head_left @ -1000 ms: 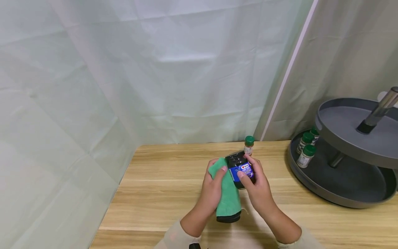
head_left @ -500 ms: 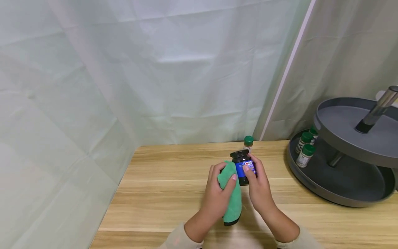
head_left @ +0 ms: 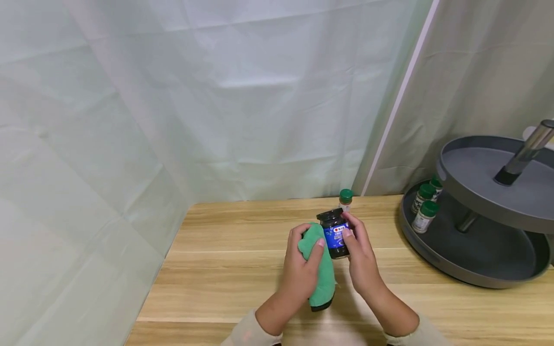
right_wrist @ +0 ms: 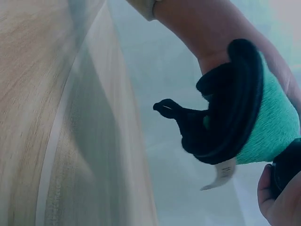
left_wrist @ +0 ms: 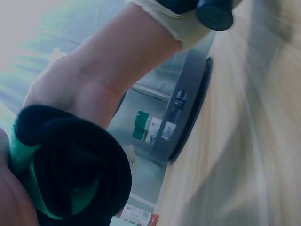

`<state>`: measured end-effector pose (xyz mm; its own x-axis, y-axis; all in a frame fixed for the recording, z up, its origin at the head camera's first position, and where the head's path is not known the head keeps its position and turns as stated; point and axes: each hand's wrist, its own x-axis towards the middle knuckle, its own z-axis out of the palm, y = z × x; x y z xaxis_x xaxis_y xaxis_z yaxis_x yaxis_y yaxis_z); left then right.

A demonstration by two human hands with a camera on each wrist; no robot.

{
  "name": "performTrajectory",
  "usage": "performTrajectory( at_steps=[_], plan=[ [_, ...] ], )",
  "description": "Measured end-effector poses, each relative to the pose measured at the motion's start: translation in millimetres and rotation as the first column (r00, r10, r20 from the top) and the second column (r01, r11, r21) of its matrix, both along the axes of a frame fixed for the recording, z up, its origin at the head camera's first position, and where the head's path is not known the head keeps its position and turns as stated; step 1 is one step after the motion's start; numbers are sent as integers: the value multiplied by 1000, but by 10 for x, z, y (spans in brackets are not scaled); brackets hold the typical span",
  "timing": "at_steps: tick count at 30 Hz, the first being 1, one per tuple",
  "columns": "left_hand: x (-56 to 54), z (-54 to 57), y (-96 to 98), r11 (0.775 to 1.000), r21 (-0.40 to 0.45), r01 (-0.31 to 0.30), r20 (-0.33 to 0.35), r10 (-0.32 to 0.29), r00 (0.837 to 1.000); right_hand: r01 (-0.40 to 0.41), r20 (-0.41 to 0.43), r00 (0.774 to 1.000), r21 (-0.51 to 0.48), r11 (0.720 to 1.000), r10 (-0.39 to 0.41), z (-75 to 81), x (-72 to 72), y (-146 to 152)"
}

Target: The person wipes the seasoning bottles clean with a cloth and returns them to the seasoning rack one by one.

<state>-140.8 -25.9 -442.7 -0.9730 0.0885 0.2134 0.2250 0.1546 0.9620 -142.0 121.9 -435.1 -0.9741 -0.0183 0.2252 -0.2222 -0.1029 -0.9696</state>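
A folded green cloth (head_left: 322,276) with a dark edge is gripped by my left hand (head_left: 300,271), the thumb lying across its front. Its dark rolled end (left_wrist: 80,165) fills the lower left of the left wrist view. My right hand (head_left: 363,262) holds a dark glass jar (head_left: 334,235) with a blue label and black lid, thumb on the label. The jar leans slightly left, and the cloth lies against its left side. In the right wrist view, the cloth (right_wrist: 273,117) shows a hanging loop and a white tag (right_wrist: 222,175), with the jar's dark base (right_wrist: 287,165) beside it.
Behind the jar stands a green-capped spice bottle (head_left: 346,198) on the wooden table (head_left: 216,269). On the right is a grey two-tier turntable rack (head_left: 476,269); its lower tray carries several green-capped bottles (head_left: 424,217). Pale curtains (head_left: 259,120) close off the back and left.
Since a second ago the jar has turned more upright in my right hand. My left hand has shifted its grip on the cloth, moving right and then slightly back left.
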Motion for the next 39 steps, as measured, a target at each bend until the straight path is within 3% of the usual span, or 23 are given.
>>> performTrajectory(
  at_steps=[2, 6, 11, 18, 23, 27, 31, 34, 39],
  plan=[
    [-31, 20, -22, 995, 96, 31, 61, -36, 997, 10, -7, 1000, 25, 1000, -10, 7, 12, -10],
    [-80, 57, -57, 964, 255, 75, 169, -121, 978, 39, 6, 999, 91, 995, -40, 27, 52, -30],
    [-76, 76, -67, 947, 306, 98, 214, -169, 962, 50, 44, 997, 144, 988, -57, 33, 104, -49],
    [-30, 29, -48, 971, 217, 96, 95, -119, 988, 77, 59, 995, 149, 986, -86, 11, 93, -58],
    [-1, -2, -25, 999, 23, 32, -11, -31, 999, 80, 80, 993, 119, 990, -90, -10, 43, -42],
    [35, -9, 0, 986, -162, -35, -131, 14, 991, 72, 77, 994, 73, 995, -78, -50, -10, -13],
    [56, -10, 17, 962, -261, -78, -249, 11, 969, 43, 65, 997, 5, 999, -44, -84, -59, 14],
    [41, -22, 15, 961, -267, -75, -244, 8, 970, 30, 55, 998, 3, 1000, -30, -92, -69, 22],
    [-16, -45, 4, 982, -183, -44, -116, 23, 993, 36, 29, 999, 50, 998, -38, -76, -55, 19]
  ],
)
